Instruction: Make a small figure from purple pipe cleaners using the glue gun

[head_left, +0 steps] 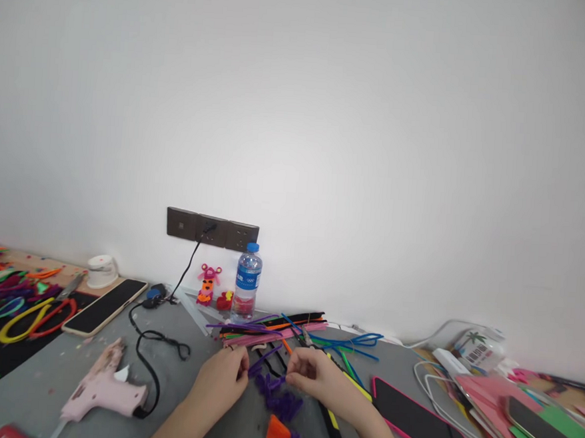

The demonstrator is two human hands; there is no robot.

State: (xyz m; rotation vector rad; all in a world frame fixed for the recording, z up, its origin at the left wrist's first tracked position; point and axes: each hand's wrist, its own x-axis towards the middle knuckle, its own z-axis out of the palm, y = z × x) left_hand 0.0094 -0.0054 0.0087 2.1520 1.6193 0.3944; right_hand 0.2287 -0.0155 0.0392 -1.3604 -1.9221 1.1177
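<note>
The left hand (224,374) seems to pinch a purple stem (264,360); whether the right hand (315,381) grips too, I can't tell. The purple bundle (283,405) lies between them on the counter (173,381), presumably for easy reach.

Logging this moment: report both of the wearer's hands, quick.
Left hand: closed, seemingly pinching a thin purple strand.
Right hand: closed, seemingly pinching the tip of a fuzzy purple piece.

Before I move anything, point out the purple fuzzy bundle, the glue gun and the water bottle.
Purple fuzzy bundle (283,405): head view, on its fuzzy middle.
Glue gun (101,388): head view, on its pale pink body.
Water bottle (247,279): head view, on its blue label.
</note>
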